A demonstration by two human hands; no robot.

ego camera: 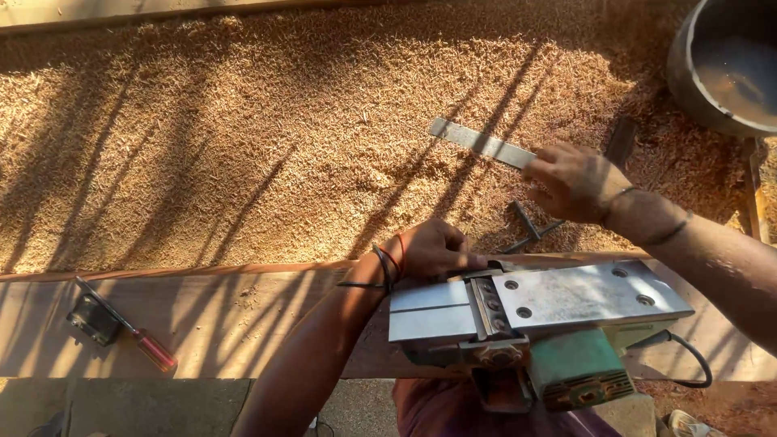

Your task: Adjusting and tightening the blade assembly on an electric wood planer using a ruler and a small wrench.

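An electric hand planer (541, 325) lies upside down on a wooden plank (218, 316), its metal sole facing up and its green body toward me. My left hand (435, 249) grips the planer's far edge near the blade slot. My right hand (576, 181) holds one end of a flat metal strip (479, 142), maybe a ruler or blade, above a bed of wood shavings (267, 129). Dark metal tools (528, 226) lie in the shavings just below that hand.
A red-handled screwdriver (133, 333) and a small black metal part (92, 318) lie on the plank at the left. A dark round pot (728, 65) sits at the top right. The planer's black cord (693, 361) loops off to the right.
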